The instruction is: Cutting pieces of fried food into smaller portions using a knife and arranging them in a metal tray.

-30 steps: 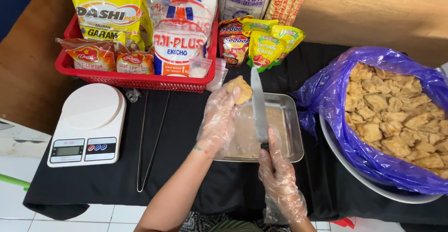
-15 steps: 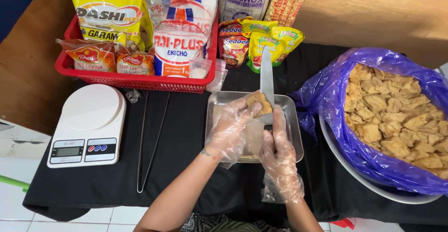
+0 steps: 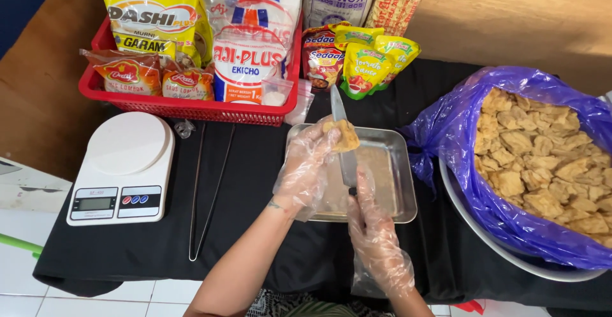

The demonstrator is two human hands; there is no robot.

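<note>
One golden fried tofu puff (image 3: 345, 135) is held in the gloved left hand (image 3: 305, 172), a steel-bladed knife (image 3: 343, 140) (gripped by the gloved right hand (image 3: 377, 240)) set against it; the purple-bagged heap of puffs (image 3: 542, 158) is judged uncut.

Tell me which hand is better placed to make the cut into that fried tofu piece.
Right. The right hand already grips the knife, whose blade lies against the tofu piece over the metal tray. The left hand pinches the piece itself, so it probably serves best to steady it.

knife (image 3: 344, 145) now slicing into tofu piece (image 3: 343, 135)
</note>
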